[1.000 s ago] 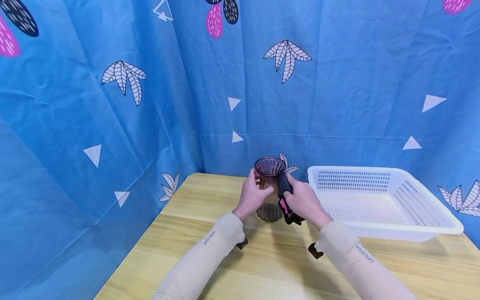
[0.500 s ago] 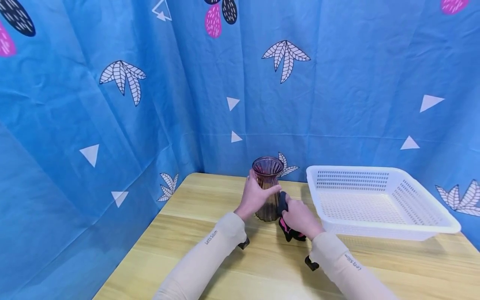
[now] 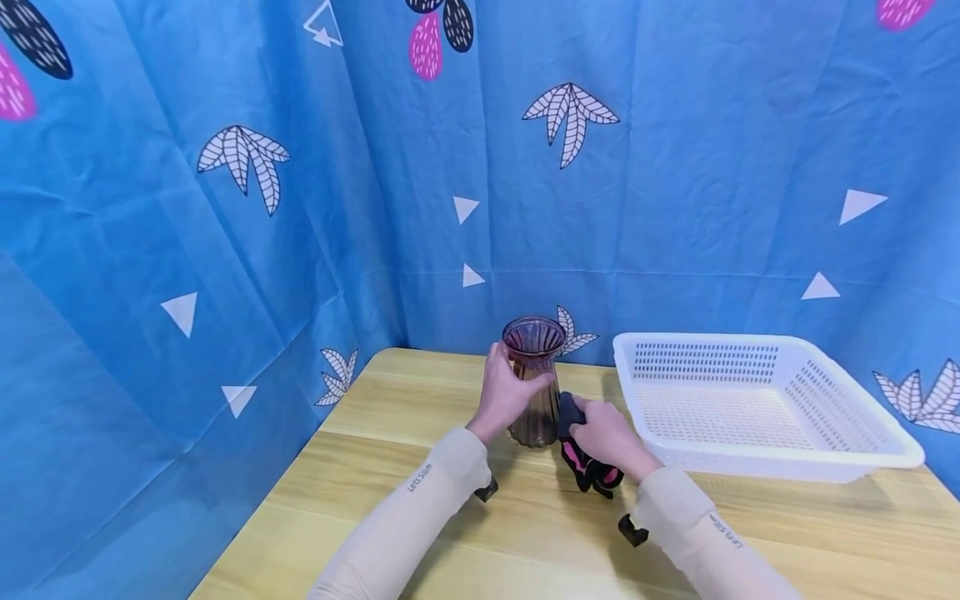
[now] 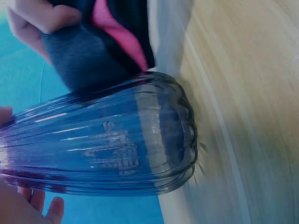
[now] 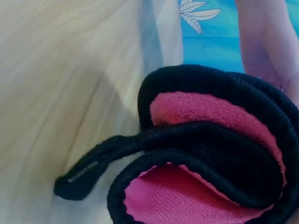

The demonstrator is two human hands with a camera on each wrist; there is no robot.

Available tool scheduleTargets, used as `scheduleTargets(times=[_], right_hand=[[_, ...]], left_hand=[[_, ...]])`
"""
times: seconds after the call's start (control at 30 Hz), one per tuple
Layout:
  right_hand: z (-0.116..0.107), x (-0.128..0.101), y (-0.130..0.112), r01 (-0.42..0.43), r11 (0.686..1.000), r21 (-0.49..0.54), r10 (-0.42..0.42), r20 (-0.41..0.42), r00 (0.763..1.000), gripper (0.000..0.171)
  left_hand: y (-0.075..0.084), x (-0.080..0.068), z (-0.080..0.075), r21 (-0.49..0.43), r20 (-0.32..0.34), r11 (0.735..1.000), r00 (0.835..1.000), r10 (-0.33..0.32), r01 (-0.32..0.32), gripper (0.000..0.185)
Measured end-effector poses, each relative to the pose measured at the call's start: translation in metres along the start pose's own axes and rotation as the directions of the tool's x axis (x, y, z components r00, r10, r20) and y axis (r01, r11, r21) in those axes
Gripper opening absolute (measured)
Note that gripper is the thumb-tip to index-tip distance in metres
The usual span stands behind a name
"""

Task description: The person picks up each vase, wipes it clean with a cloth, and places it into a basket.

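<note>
A ribbed, purple-tinted glass vase (image 3: 534,382) stands upright on the wooden table (image 3: 420,500), near the back. My left hand (image 3: 507,394) grips its neck from the left. My right hand (image 3: 604,436) holds a folded black and pink cloth (image 3: 583,460) against the lower right side of the vase. In the left wrist view the cloth (image 4: 100,51) presses on the vase wall (image 4: 117,149). The right wrist view shows the cloth's (image 5: 210,154) pink inside and black edging close up.
A white perforated plastic basket (image 3: 757,408) with nothing in it sits on the table right of the vase. Blue patterned curtains (image 3: 225,208) close off the back and left. The table front lies bare between my sleeves.
My right hand has slid the cloth down the vase's right side, from near the neck to near the base. The left hand stays round the neck.
</note>
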State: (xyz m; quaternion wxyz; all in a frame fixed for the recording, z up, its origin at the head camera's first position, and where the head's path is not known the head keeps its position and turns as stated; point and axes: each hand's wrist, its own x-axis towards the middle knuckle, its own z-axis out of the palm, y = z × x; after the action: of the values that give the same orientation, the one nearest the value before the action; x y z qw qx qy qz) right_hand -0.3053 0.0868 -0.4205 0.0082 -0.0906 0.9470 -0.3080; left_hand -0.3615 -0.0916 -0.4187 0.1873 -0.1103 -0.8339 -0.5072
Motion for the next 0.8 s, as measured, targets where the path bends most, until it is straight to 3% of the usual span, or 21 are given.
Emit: scheduleTargets(times=[0.17, 0.47, 0.67, 0.8], right_hand=[[-0.015, 0.0, -0.01, 0.059, 0.998, 0.025, -0.057, -0.079, 0.995, 0.063], [-0.038, 0.007, -0.03, 0.141, 0.99, 0.008, -0.136, -0.204, 0.97, 0.068], [-0.034, 0.009, -0.029, 0.114, 0.993, -0.042, -0.119, -0.13, 0.984, 0.067], [-0.018, 0.011, -0.02, 0.075, 0.995, -0.062, -0.079, -0.059, 0.995, 0.065]], left_hand=[[0.002, -0.001, -0.003, -0.033, 0.013, 0.999, 1.0, -0.002, 0.003, 0.091], [0.0, -0.003, -0.003, -0.167, 0.085, 0.986, 0.996, 0.005, 0.01, 0.079], [-0.002, -0.002, -0.001, -0.231, 0.109, 0.973, 0.993, 0.037, -0.011, 0.076], [-0.001, -0.003, 0.001, -0.253, 0.109, 0.967, 0.994, 0.017, 0.011, 0.082]])
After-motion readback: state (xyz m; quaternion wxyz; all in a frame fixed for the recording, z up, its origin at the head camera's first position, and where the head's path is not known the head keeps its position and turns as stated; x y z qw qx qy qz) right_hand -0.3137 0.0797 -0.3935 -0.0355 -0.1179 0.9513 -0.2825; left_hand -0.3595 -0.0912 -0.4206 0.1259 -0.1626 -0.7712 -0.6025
